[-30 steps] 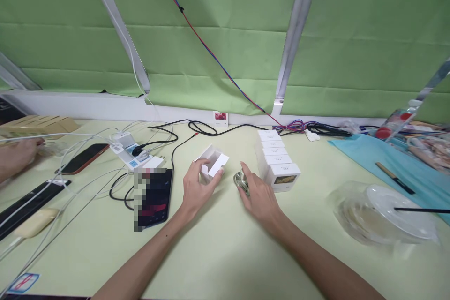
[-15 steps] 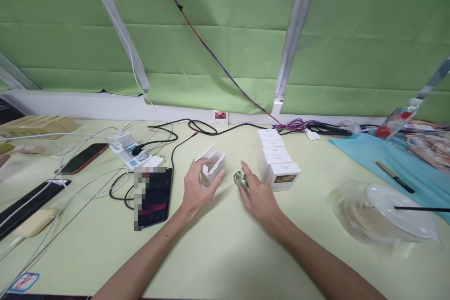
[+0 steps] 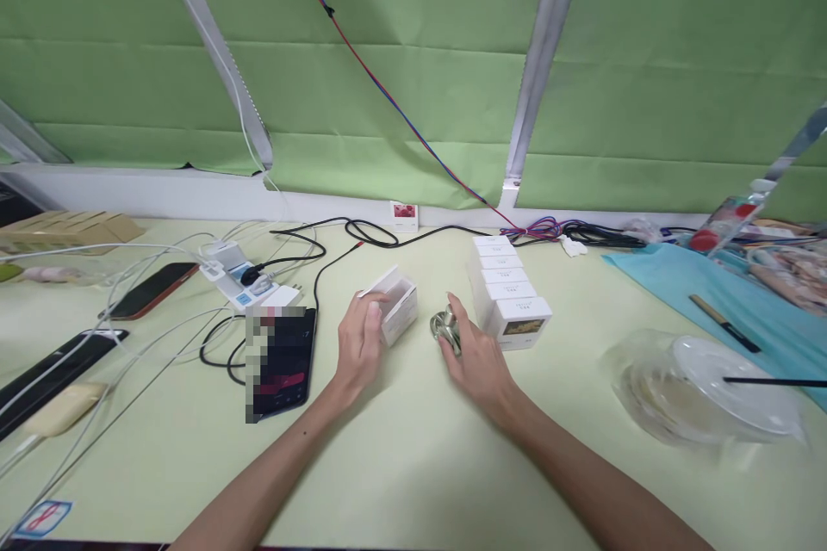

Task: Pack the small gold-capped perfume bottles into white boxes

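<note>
My left hand [image 3: 359,346] grips a small open white box [image 3: 396,308] on the pale green table [image 3: 401,465], fingers wrapped round its near side, open top facing right. My right hand [image 3: 475,357] rests just right of it, fingers closed on a small shiny metallic object [image 3: 444,326]. A row of several closed white boxes [image 3: 510,293] stands directly right of my right hand.
A phone [image 3: 282,359] lies left of my left hand, with a power strip [image 3: 240,283], cables, another phone [image 3: 153,290] and a black slab [image 3: 55,374] further left. A clear plastic lidded bowl [image 3: 704,392] and a blue cloth [image 3: 724,297] sit at the right.
The box has turned in my left hand and its flap has folded in. Another person's hand at the far left edge has gone from view. My right hand has barely moved.
</note>
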`<state>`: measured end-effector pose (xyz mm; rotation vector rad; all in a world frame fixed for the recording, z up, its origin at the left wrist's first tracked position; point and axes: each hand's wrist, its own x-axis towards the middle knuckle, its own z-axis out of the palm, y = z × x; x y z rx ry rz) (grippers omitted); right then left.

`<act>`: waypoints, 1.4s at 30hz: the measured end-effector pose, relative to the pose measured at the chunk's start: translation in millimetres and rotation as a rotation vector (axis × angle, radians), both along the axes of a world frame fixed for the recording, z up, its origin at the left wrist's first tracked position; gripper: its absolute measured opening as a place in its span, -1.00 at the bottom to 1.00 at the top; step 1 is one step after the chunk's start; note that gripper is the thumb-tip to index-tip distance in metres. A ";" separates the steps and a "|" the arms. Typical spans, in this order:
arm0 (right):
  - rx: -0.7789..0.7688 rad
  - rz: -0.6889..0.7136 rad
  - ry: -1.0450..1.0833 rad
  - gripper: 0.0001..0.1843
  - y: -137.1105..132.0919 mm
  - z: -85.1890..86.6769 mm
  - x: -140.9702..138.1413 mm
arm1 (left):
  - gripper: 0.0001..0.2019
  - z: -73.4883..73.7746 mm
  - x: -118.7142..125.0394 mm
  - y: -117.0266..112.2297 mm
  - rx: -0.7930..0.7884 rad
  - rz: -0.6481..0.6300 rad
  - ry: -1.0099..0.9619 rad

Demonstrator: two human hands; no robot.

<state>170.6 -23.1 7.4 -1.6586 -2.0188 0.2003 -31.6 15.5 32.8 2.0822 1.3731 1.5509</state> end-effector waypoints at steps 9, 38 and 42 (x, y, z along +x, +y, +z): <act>0.015 -0.001 0.005 -0.30 0.4 1.9 0.4 | -0.78 1.7 2.4 0.9 -0.081 0.058 -0.079; 0.037 0.009 0.075 -0.31 0.7 -0.6 1.2 | -0.73 -11.1 11.1 -5.0 0.030 -0.034 0.266; 0.056 -0.004 0.047 -0.32 0.9 -2.8 0.4 | -0.80 -13.9 11.5 -3.8 0.069 -0.081 0.298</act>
